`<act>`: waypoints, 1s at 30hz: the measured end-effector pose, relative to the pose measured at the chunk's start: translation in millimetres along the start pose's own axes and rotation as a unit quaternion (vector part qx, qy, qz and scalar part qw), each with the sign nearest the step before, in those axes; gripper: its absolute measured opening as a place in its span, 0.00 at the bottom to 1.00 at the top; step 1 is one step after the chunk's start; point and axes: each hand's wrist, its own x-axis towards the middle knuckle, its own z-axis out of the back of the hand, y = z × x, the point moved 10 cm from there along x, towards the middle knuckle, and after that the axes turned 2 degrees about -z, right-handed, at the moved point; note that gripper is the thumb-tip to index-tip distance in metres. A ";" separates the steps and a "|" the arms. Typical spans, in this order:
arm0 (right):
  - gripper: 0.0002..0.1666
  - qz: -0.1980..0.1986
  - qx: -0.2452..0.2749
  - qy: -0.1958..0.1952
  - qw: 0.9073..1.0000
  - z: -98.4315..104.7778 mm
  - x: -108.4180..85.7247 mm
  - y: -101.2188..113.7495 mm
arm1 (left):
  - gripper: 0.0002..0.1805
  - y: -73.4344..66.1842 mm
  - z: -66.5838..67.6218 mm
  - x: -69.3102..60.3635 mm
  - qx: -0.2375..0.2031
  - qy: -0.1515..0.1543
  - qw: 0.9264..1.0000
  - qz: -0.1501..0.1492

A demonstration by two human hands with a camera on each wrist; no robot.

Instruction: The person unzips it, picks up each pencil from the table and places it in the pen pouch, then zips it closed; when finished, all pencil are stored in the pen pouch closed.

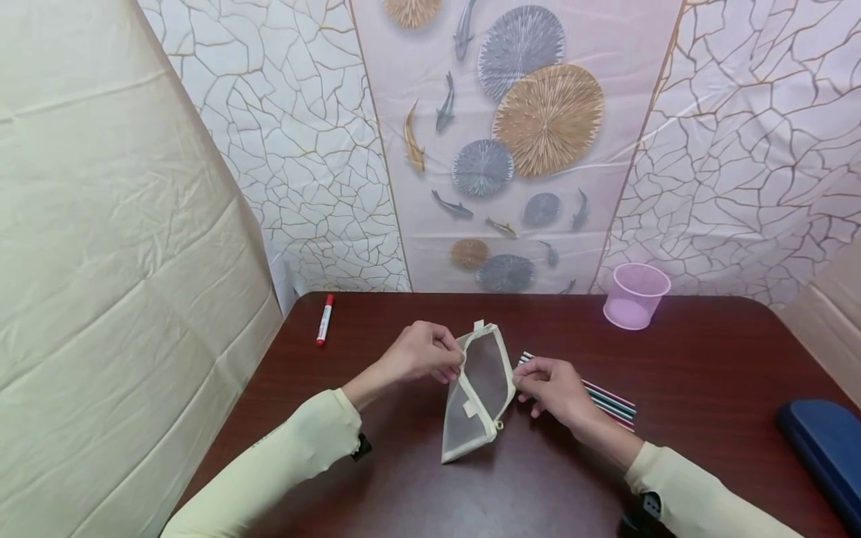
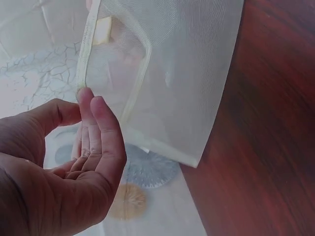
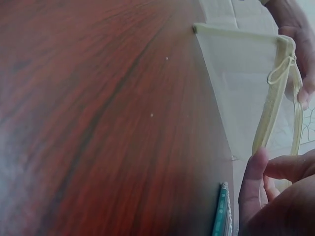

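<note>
A cream mesh zipper pouch (image 1: 464, 426) stands on the dark table with its zippered mouth spread apart. My left hand (image 1: 424, 351) pinches the left edge of the mouth between thumb and fingers; the left wrist view shows this grip on the zipper band (image 2: 88, 54). On the opposite edge, my right hand (image 1: 554, 388) pinches the other band (image 3: 270, 108). A zipper pull loop (image 3: 279, 71) hangs at the near end. Several pencils (image 1: 612, 403) lie side by side under and beyond the right hand, which partly hides them.
A red-and-white marker (image 1: 325, 320) lies at the table's far left. The pink mesh cup (image 1: 635, 295) stands at the far right. Near the right edge rests a dark blue case (image 1: 824, 448). Patterned cloth (image 1: 303, 149) hangs behind the table (image 1: 377, 478).
</note>
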 end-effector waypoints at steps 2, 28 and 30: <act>0.15 0.003 -0.001 0.004 1.000 -0.7 0.7 1.3 | 0.03 1.2 -2.1 0.0 -0.011 0.000 1.000 0.003; 0.09 0.146 -0.332 0.017 0.932 107.2 15.6 28.9 | 0.03 29.4 -12.9 1.4 -0.068 0.013 0.997 0.038; 0.10 0.126 -0.309 0.048 0.941 109.6 19.7 18.3 | 0.03 30.7 -13.6 1.7 -0.067 0.015 0.997 0.038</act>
